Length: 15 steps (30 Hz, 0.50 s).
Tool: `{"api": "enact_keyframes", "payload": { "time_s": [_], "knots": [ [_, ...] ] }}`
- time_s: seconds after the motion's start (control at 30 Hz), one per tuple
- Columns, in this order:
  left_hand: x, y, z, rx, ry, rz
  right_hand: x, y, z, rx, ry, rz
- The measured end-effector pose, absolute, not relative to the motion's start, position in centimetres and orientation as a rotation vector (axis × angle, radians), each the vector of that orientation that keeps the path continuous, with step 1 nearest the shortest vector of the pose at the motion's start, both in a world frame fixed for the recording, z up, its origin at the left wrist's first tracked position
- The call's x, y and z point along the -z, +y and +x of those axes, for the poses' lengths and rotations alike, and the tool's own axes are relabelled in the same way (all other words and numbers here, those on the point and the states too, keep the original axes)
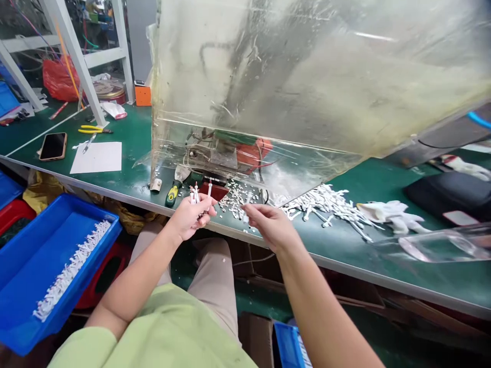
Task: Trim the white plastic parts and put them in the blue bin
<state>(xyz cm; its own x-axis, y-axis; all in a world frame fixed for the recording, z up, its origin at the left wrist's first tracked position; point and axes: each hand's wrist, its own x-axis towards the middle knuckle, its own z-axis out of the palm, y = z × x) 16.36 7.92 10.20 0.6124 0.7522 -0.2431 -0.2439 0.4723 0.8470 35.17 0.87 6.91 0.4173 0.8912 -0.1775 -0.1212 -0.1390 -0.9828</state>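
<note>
My left hand (193, 217) is closed around a few slim white plastic parts (196, 195) with reddish tips, which stick up between its fingers. To the right, at the bench edge, my right hand (270, 225) has thumb and forefinger pinched together. A pale, blurred bit shows by those fingertips, too smeared to name. Beyond the hands, a dark red plate (213, 191) juts out below a clear plastic guard (307, 76). Tiny white scraps (235, 197) lie scattered beside the plate. A heap of long white plastic pieces (326, 202) spreads over the bench at right.
A blue tray (34, 232) at lower left holds a row of white parts. On the green bench (134, 135) are a phone (53, 146), paper (97, 157), yellow-handled pliers (92, 129), a green-and-black handled tool (173, 193) and white gloves (395, 214).
</note>
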Motion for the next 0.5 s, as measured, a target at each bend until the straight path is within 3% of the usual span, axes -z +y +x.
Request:
{"api": "enact_keyframes", "payload": {
  "time_s": [0.17, 0.5],
  "knots": [
    [-10.3, 8.1, 14.7, -0.726, 0.683, 0.846, -6.7, 5.0, 31.2, -1.237, -0.717, -1.292],
    [-9.1, 8.7, 12.6, -0.770, 0.669, 0.804, -6.4, 8.8, 29.3, -1.499, -0.134, -1.198]
  ]
}}
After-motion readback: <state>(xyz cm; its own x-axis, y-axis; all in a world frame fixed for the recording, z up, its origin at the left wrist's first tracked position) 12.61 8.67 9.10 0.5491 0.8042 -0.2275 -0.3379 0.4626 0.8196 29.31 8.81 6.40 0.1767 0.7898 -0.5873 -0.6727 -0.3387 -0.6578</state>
